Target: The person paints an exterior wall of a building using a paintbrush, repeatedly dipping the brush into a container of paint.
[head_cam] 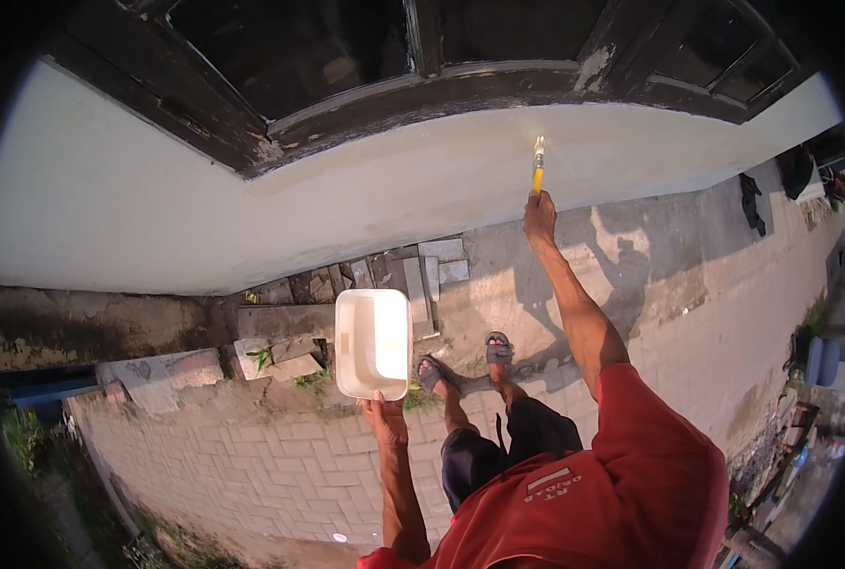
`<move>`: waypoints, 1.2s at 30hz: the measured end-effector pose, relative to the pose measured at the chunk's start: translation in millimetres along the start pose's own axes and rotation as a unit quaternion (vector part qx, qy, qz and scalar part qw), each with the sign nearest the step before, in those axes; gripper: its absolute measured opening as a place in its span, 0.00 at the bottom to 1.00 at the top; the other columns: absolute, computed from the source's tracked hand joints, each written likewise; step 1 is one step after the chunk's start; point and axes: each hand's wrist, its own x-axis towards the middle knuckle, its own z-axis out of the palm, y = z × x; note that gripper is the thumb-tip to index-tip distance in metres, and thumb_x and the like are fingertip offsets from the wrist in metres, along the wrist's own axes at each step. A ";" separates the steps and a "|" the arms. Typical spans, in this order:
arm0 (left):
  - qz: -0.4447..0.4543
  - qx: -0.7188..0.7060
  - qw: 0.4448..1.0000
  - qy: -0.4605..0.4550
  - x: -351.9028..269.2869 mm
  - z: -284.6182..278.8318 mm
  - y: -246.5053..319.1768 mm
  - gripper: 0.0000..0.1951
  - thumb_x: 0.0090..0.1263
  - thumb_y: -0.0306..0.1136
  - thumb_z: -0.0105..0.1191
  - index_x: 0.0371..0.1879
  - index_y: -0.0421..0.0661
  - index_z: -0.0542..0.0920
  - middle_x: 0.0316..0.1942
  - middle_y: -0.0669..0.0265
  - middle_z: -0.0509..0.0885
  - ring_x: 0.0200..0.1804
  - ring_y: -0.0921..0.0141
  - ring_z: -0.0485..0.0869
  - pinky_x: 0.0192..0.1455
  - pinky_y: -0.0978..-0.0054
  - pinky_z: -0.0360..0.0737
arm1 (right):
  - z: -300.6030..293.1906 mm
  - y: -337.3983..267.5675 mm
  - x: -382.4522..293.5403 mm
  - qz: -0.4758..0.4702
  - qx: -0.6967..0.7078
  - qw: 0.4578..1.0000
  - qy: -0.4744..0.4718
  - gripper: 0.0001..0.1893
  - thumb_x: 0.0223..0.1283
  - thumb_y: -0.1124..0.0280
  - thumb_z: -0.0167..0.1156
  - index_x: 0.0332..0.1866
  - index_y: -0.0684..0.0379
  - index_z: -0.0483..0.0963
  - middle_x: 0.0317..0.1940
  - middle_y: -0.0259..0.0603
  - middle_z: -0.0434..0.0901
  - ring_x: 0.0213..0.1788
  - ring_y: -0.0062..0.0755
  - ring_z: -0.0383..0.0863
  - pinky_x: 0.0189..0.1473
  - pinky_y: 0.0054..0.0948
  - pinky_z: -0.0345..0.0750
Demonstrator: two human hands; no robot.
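My right hand (540,215) grips the yellow handle of a paintbrush (539,165). The bristles point at a pale painted wall (422,167), just below a dark wooden window frame (436,96); whether they touch it I cannot tell. Lower and to the left, my left hand (385,419) holds a white plastic tub (347,345) by its near rim, thumb on the edge. Bright sunlight washes out part of the tub's inside, where pale paint seems to lie. Flaking paint shows on the window frame.
Stacked tiles and boards (411,284) lie along the wall's foot, with broken slabs (294,359) beside them. My sandalled feet stand near the edge of the block paving (252,462). A dark cloth (751,204) lies at the right, and a grey-blue plastic object (822,361) sits farther off.
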 end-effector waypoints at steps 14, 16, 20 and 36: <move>0.019 -0.012 0.999 0.031 -1.9 -43.2 44.6 0.29 0.73 0.37 0.53 0.70 0.48 0.58 0.67 0.61 0.68 0.66 0.61 0.72 0.62 0.52 0.77 | 82.2 -79.2 -86.5 -0.138 -0.021 0.977 -0.161 0.17 0.71 0.61 0.48 0.41 0.67 0.75 0.27 0.53 0.78 0.32 0.50 0.79 0.38 0.43 0.72; 0.028 -0.003 0.999 0.024 -1.5 -42.8 55.1 0.29 0.73 0.36 0.54 0.70 0.48 0.58 0.67 0.61 0.68 0.65 0.61 0.73 0.62 0.53 0.77 | 39.1 -69.6 -54.5 -0.114 -0.013 0.990 -0.081 0.17 0.71 0.61 0.47 0.37 0.65 0.75 0.21 0.46 0.75 0.25 0.42 0.75 0.33 0.41 0.71; 0.025 -0.004 1.000 0.006 5.8 -46.3 60.1 0.29 0.73 0.36 0.53 0.70 0.48 0.59 0.67 0.60 0.68 0.65 0.61 0.73 0.62 0.53 0.77 | 32.5 -32.7 -18.5 -0.067 0.076 0.994 0.052 0.15 0.72 0.62 0.48 0.34 0.62 0.72 0.19 0.33 0.69 0.20 0.24 0.67 0.25 0.31 0.65; 0.049 0.017 0.998 0.045 -7.7 -83.4 95.2 0.32 0.72 0.39 0.55 0.71 0.48 0.57 0.69 0.61 0.66 0.67 0.62 0.71 0.64 0.53 0.76 | 124.7 -103.3 -119.3 0.005 0.182 0.967 -0.177 0.11 0.68 0.60 0.55 0.35 0.55 0.75 0.19 0.22 0.62 0.16 0.11 0.56 0.13 0.18 0.53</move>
